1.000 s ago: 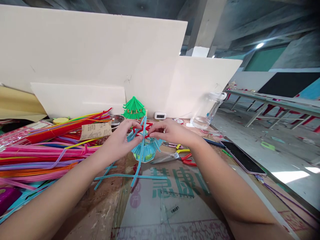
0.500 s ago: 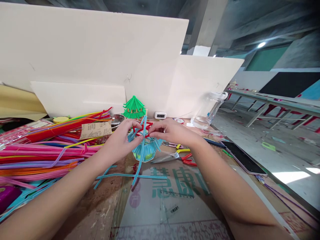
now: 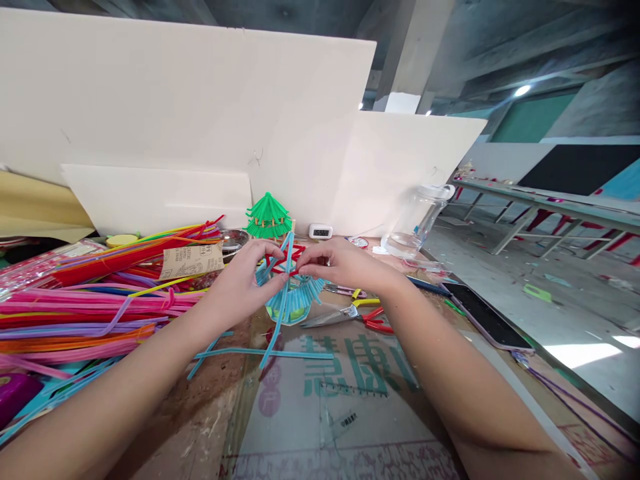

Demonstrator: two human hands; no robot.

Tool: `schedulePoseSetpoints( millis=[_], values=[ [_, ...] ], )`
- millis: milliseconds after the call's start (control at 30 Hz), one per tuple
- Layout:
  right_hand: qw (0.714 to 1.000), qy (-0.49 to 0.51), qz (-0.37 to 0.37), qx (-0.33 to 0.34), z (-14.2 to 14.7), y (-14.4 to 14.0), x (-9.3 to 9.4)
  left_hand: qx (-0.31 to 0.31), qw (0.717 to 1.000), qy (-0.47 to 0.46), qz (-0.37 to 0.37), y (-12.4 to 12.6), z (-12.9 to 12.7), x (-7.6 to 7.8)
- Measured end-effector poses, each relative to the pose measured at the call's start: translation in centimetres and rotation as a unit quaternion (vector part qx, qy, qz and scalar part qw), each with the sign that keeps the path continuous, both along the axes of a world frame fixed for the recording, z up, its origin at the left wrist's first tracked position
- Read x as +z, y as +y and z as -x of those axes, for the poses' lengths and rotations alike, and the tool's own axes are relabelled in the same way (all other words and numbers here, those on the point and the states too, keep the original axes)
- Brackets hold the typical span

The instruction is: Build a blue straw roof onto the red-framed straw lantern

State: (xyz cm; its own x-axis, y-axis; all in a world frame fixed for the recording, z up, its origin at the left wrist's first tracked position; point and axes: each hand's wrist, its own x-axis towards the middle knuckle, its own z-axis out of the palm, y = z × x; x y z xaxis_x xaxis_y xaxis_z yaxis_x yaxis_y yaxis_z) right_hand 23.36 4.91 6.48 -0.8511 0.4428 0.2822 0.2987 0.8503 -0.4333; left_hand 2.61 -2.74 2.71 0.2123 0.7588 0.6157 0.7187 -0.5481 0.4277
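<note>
Little change vs a sec ago: long blue pipe cleaner [image 3: 278, 313] has swung its lower end slightly left, so the twisting goes on. Both hands raised, wrists bent inward. Left hand [image 3: 239, 283] and right hand [image 3: 340, 263] pinch the blue-and-red pipe-cleaner model [image 3: 293, 290] between them. Scissors [image 3: 350, 312] lie just below right wrist.

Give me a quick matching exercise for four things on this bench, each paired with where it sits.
Things:
1. green pipe-cleaner pagoda
2. clear plastic jar
3. dark flat smartphone
4. bundle of colourful pipe cleaners

Places:
A. far left of the bench
B. right edge of the bench, lying flat
C. by the white board, behind the hands
D. back right, tilted

Pairs: 1-C, 2-D, 3-B, 4-A
</note>
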Motion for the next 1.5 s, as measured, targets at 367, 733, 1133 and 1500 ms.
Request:
schedulePoseSetpoints(
  millis=[367, 733, 1133, 1500],
  values=[
    [1.0, -0.001, 0.005, 0.003, 0.0, 0.0, 0.0, 0.008, 1.0, -0.003, 0.015, -0.3, -0.1, 0.2],
    [1.0, 0.006, -0.002, 0.007, 0.0, -0.3, 0.3, -0.021, 0.998, -0.032, 0.053, -0.3, 1.1, 1.0],
    [0.997, 0.054, 0.05, -0.026, -0.9, -0.2, 1.0, 0.096, 0.99, -0.103, 0.028, -0.8, 3.7, 3.4],
    [0.992, 0.11, 0.031, -0.051, -1.9, -0.9, 2.2, 0.11, 0.975, -0.192, 0.001, -2.8, 4.6, 5.9]
  ],
)
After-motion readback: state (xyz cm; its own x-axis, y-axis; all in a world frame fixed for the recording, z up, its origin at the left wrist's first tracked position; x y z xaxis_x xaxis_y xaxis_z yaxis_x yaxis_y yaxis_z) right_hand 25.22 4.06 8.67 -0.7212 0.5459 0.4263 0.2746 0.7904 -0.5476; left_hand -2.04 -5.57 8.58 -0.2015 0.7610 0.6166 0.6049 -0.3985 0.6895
